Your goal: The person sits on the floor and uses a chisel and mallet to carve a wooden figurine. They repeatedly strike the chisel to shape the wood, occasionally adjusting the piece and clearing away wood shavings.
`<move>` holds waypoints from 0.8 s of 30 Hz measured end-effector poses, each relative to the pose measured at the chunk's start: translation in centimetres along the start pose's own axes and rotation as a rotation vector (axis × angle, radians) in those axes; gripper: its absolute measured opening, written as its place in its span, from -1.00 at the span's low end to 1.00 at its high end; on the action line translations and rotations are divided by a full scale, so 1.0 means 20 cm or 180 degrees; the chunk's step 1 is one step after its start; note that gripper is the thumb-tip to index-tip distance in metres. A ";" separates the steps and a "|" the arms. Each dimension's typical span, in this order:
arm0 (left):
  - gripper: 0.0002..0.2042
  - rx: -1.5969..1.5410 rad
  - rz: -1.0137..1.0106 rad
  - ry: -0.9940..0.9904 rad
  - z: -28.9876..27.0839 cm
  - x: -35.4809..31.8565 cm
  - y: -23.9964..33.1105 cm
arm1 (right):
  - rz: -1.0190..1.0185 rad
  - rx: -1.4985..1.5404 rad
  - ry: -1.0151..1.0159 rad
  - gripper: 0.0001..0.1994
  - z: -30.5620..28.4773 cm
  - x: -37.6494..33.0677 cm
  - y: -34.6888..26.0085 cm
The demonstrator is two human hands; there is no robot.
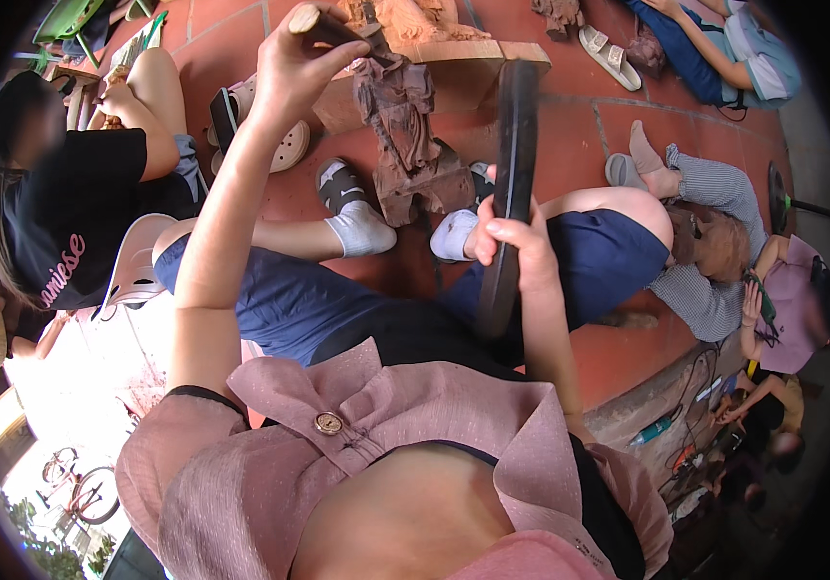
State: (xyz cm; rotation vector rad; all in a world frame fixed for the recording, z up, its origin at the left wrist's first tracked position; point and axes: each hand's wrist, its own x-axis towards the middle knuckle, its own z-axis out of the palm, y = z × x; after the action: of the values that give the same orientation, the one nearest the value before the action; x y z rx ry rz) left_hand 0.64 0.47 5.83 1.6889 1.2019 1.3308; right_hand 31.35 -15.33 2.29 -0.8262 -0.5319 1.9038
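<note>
My left hand [301, 66] is raised and closed around a wooden-handled chisel [323, 26]. The pale, rounded handle end points up to the left; its working tip is hidden at the top of a dark brown wood carving [398, 116]. This carving, a draped figure on a rough base, stands on the floor between my feet. In my right hand [521, 242] is a long black wooden mallet [515, 145], gripped near its lower part and held nearly upright, apart from both chisel and carving.
A thick wooden slab [478, 82] with an orange carving [415, 21] lies just beyond my carving. A person in black [86, 184] sits close on my left, others on the right. Sandals [610, 58] and clogs [289, 145] lie on the red tiles [570, 130]. Cables [700, 382] run at lower right.
</note>
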 end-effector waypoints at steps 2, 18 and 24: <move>-0.68 -0.0295 0.0024 -0.0170 0.00 0.02 -0.05 | -0.0167 0.0207 -0.0239 -0.26 0.05 0.02 -0.07; -0.62 0.0314 0.0281 -0.1197 0.08 0.20 0.05 | -0.2229 -0.4066 0.0133 -0.20 0.31 0.17 -0.48; -0.79 0.1226 -0.0278 -0.1596 0.12 0.42 0.05 | -0.2447 -0.4622 0.0430 -0.25 0.29 0.31 -0.57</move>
State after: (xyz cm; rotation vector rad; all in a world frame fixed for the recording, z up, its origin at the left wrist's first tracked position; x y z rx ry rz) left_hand 3.73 8.06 8.96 2.0484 1.2539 0.5834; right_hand 31.91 -4.82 11.80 -1.3032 -1.8821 0.5205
